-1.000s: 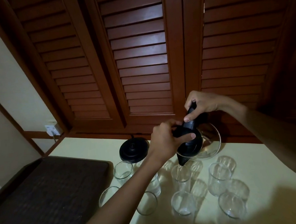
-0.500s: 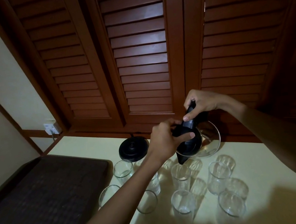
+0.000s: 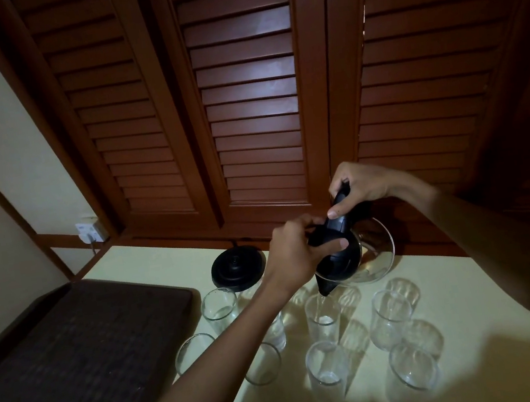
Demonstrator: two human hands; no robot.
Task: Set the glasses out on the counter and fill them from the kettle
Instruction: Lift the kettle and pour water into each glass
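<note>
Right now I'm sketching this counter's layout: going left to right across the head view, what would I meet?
Dark woven tray → black kettle base → left hand steadying the lid → kettle, tipped over a glass → right hand on its handle → rightmost glasses.

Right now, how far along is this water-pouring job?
Done: the glasses stand on the counter, off the tray. In hand: both hands, right hand and left hand, tip the kettle, pouring into the middle glass. Left: the front glass and right-hand glasses look nearly empty.
</note>
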